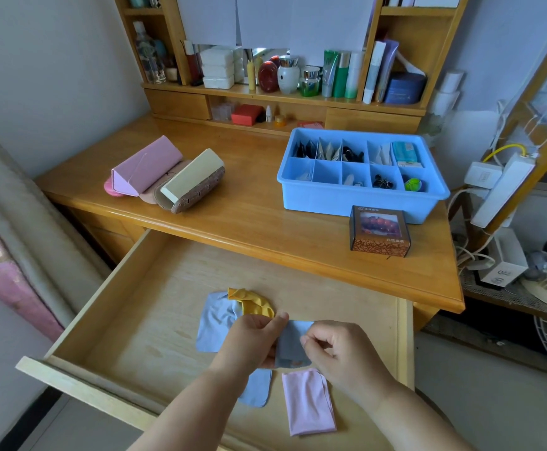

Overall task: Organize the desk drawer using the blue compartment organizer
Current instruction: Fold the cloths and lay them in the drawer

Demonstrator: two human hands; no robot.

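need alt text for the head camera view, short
Both hands, left hand and right hand, pinch a grey-blue cloth over an open wooden drawer holding more cloths. On the desk behind sits a blue compartment organizer.

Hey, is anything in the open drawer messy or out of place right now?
Yes. The yellow cloth lies crumpled on a blue cloth, while the pink cloth lies folded flat. Both hands, left and right, hold a grey-blue cloth.
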